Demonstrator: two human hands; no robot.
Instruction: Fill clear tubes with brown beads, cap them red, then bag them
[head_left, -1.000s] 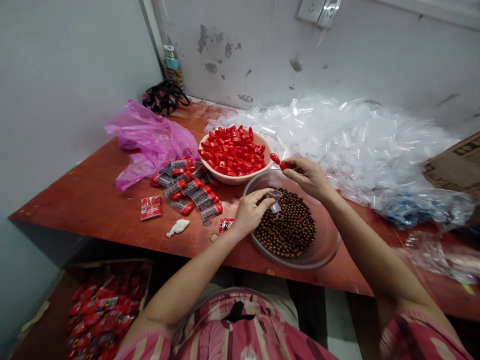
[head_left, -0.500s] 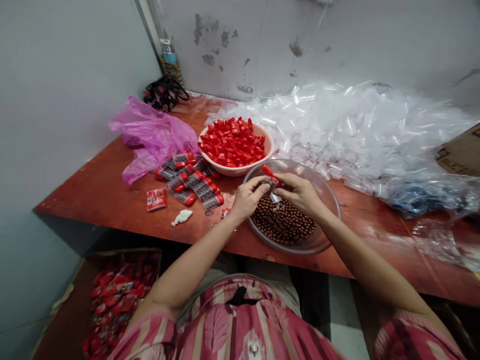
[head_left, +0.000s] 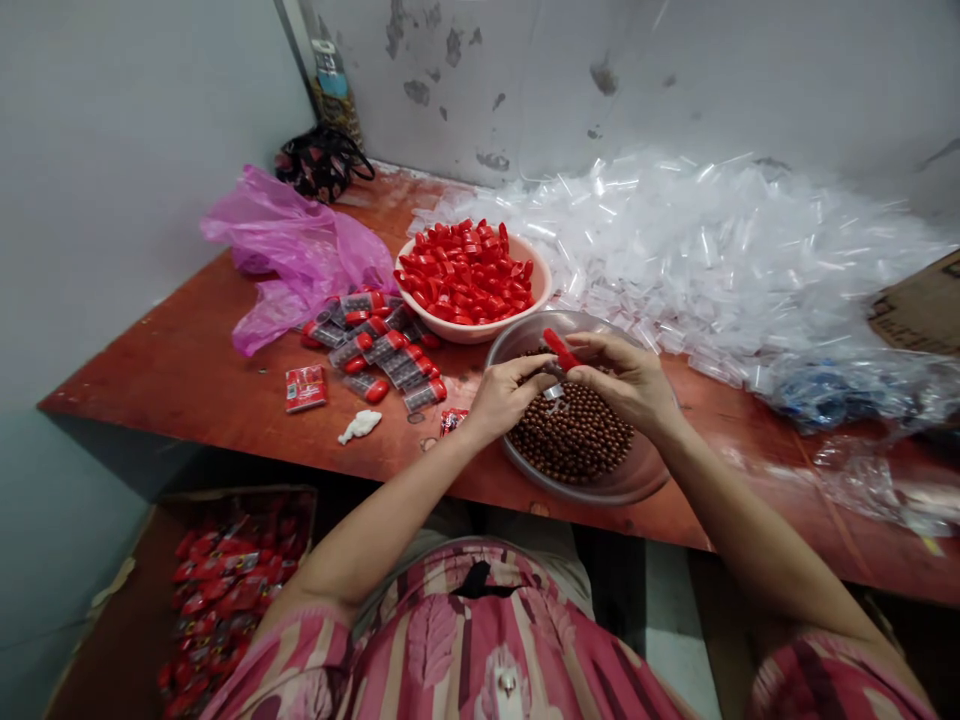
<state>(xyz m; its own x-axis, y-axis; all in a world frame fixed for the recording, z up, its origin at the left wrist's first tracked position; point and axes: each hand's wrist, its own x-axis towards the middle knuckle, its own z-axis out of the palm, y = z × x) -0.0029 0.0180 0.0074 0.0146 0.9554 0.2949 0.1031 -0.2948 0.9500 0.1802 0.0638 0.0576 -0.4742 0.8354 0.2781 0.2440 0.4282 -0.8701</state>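
Over a metal bowl (head_left: 652,480) of brown beads (head_left: 574,430), both hands meet. My left hand (head_left: 506,400) pinches a small clear container (head_left: 553,388), mostly hidden by the fingers. Closed on a red cap (head_left: 559,350), my right hand (head_left: 626,378) holds it tilted, close to the container. Whether cap and container touch cannot be made out. Behind the bowl stands a pale pink basin (head_left: 472,332) heaped with red caps (head_left: 465,275). Several filled containers with red caps (head_left: 401,362) lie in a pile to the left.
Clear empty containers (head_left: 712,250) cover the back right. A pink plastic bag (head_left: 300,250), red packet (head_left: 306,388), white crumpled piece (head_left: 360,427) and dark bag (head_left: 324,165) lie left. A box of red items (head_left: 232,590) sits below. Clear wrap (head_left: 862,390) and cardboard (head_left: 922,305) are right.
My right hand has shifted slightly right, and the red cap is now tilted the other way, showing more of its length. The view has moved a little.
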